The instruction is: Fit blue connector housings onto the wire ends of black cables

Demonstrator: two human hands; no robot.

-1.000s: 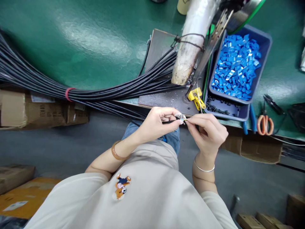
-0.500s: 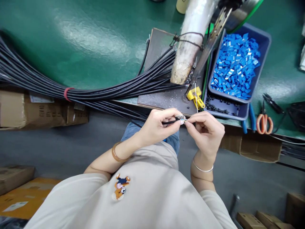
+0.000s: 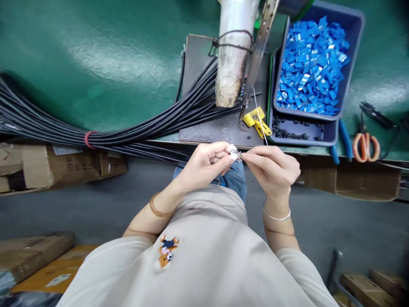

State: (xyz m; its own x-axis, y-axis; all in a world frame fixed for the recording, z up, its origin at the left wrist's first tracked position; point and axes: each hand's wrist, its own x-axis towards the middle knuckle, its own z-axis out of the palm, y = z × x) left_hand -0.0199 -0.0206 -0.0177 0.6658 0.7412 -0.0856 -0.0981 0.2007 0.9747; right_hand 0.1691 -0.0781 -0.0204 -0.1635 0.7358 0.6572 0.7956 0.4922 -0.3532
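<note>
My left hand (image 3: pixel 207 162) is closed in a pinch around the end of a black cable, most of which my fingers hide now. White wraps (image 3: pixel 233 151) cover the tips of its thumb and a finger. Thin coloured wires (image 3: pixel 240 155) stick out to the right of that pinch. Against them, the thumb and forefinger of my right hand (image 3: pixel 273 168) are pressed together on the wire ends. Both hands are just in front of the bench edge, above my lap.
Behind my hands, a yellow cable stripper (image 3: pixel 257 121) lies on a dark board (image 3: pixel 204 133). A bundle of black cables (image 3: pixel 134 132) runs left, tied with a red band (image 3: pixel 89 139). To the right are a bin (image 3: pixel 354 55) of blue pieces, a lower bin (image 3: pixel 330 132) and orange-handled scissors (image 3: pixel 366 147).
My view has shifted a little. My left hand has turned so the black cable no longer shows between its fingers, and more coloured wires show between the hands. Both hands keep their pinch.
</note>
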